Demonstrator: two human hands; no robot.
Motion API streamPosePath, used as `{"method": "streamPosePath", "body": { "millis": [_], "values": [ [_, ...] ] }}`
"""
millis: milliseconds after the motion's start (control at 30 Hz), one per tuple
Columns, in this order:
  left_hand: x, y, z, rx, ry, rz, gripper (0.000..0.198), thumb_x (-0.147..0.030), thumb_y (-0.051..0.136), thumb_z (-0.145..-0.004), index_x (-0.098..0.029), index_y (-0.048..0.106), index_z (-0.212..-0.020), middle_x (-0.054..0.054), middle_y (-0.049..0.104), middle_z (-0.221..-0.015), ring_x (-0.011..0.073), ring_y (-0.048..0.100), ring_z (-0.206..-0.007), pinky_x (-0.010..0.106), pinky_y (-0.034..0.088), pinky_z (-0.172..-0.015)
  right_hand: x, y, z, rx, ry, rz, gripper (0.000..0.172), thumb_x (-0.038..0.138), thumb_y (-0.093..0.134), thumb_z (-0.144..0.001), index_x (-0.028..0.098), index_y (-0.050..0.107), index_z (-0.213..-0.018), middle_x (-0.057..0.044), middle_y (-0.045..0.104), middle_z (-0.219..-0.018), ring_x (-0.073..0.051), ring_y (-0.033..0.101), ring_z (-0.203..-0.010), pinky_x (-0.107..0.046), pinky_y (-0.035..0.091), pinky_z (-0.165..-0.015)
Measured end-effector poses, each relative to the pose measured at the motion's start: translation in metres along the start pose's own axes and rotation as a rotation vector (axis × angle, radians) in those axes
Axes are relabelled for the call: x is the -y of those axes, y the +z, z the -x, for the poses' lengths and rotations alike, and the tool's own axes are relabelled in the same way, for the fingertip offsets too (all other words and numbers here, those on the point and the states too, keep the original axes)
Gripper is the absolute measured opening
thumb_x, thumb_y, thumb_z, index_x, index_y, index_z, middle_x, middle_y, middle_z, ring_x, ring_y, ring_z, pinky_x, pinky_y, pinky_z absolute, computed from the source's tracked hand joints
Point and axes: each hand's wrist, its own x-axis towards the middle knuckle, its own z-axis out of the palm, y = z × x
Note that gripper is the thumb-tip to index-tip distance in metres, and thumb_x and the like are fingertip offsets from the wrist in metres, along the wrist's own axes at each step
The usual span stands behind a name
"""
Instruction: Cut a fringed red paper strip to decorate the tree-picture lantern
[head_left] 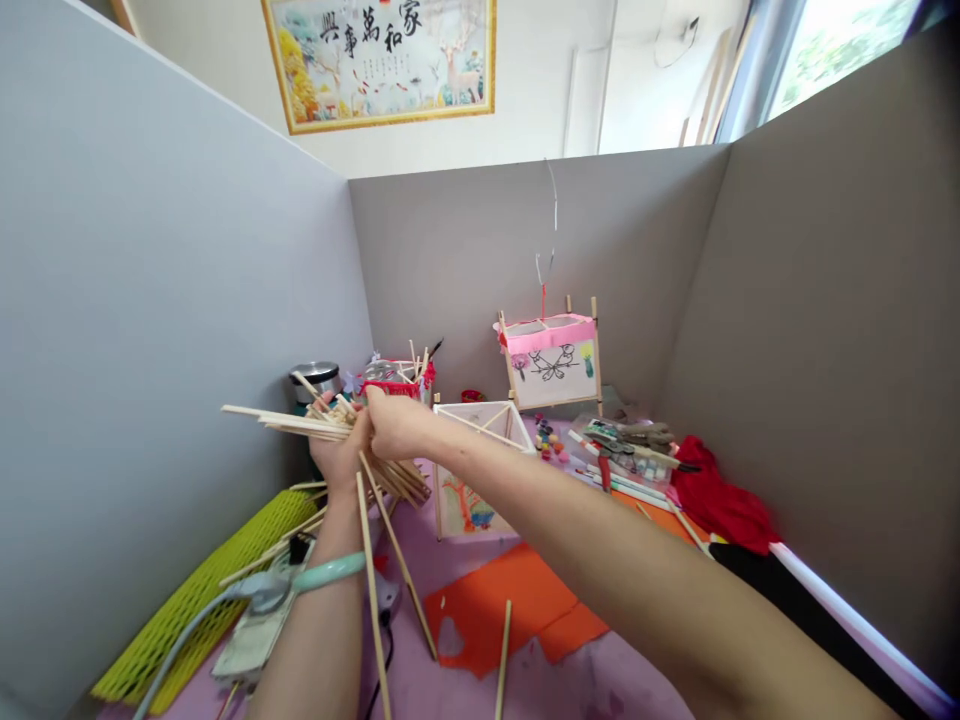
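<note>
My left hand [337,455] is raised at the left and closed round a bundle of thin wooden sticks [300,422] that fan out to the left and down. My right hand [394,425] reaches across and pinches the same bundle right beside the left hand. A pale green bangle [330,572] sits on my left wrist. Just behind the hands stands a wooden-framed paper lantern [480,465] with a painted tree on its side.
A second lantern [553,360] with a pink top stands at the back. Orange paper [510,605] lies on the purple table. Yellow foam mesh [202,590], loose sticks, a red cloth [720,500], pliers and small craft bits surround them. Grey partition walls enclose three sides.
</note>
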Motion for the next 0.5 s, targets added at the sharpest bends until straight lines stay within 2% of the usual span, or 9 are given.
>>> {"method": "streamPosePath", "body": {
  "millis": [133, 233, 333, 400, 467, 500],
  "values": [
    [0.009, -0.001, -0.003, -0.001, 0.111, -0.087, 0.056, -0.023, 0.074, -0.060, -0.017, 0.049, -0.110, -0.002, 0.062, -0.078, 0.0147, 0.064, -0.069, 0.038, 0.053, -0.081, -0.015, -0.028, 0.032, -0.248, -0.167, 0.015, 0.032, 0.021, 0.050, -0.083, 0.017, 0.058, -0.113, -0.011, 0.066, -0.116, -0.026, 0.061, -0.106, -0.034, 0.048, -0.084],
    [0.016, 0.000, -0.003, -0.033, 0.160, -0.123, 0.055, -0.024, 0.073, -0.062, -0.017, 0.050, -0.112, 0.000, 0.063, -0.079, 0.0161, 0.065, -0.070, 0.040, 0.054, -0.080, -0.039, -0.035, 0.073, -0.415, -0.174, -0.011, 0.026, 0.020, 0.048, -0.087, 0.019, 0.063, -0.108, -0.006, 0.069, -0.110, -0.020, 0.063, -0.100, -0.029, 0.046, -0.084],
    [0.018, 0.002, -0.001, -0.058, 0.190, -0.160, 0.058, -0.026, 0.074, -0.062, -0.016, 0.051, -0.114, 0.001, 0.064, -0.081, 0.0171, 0.066, -0.071, 0.041, 0.054, -0.080, -0.073, -0.032, 0.112, -0.498, -0.034, -0.061, 0.025, 0.023, 0.047, -0.091, 0.021, 0.065, -0.107, -0.002, 0.071, -0.104, -0.016, 0.064, -0.093, -0.024, 0.045, -0.078],
    [0.016, 0.003, 0.001, -0.066, 0.192, -0.193, 0.061, -0.026, 0.076, -0.061, -0.017, 0.052, -0.116, 0.000, 0.065, -0.082, 0.0169, 0.066, -0.071, 0.041, 0.054, -0.080, -0.100, -0.029, 0.135, -0.519, 0.167, -0.020, 0.025, 0.024, 0.047, -0.091, 0.022, 0.066, -0.107, -0.003, 0.072, -0.101, -0.017, 0.065, -0.091, -0.025, 0.045, -0.075],
    [0.014, 0.003, 0.001, -0.053, 0.174, -0.209, 0.060, -0.025, 0.077, -0.061, -0.017, 0.053, -0.116, -0.001, 0.065, -0.082, 0.0162, 0.066, -0.071, 0.041, 0.054, -0.080, -0.126, -0.027, 0.155, -0.441, 0.397, 0.077, 0.023, 0.023, 0.048, -0.089, 0.021, 0.070, -0.097, -0.005, 0.073, -0.093, -0.021, 0.066, -0.086, -0.028, 0.044, -0.072],
    [0.013, 0.003, 0.001, -0.046, 0.164, -0.207, 0.059, -0.023, 0.077, -0.061, -0.017, 0.053, -0.115, -0.001, 0.065, -0.081, 0.0158, 0.066, -0.071, 0.041, 0.054, -0.080, -0.136, -0.026, 0.162, -0.369, 0.461, 0.102, 0.022, 0.022, 0.049, -0.087, 0.020, 0.071, -0.091, -0.006, 0.073, -0.089, -0.022, 0.066, -0.084, -0.029, 0.043, -0.069]
  ]
}}
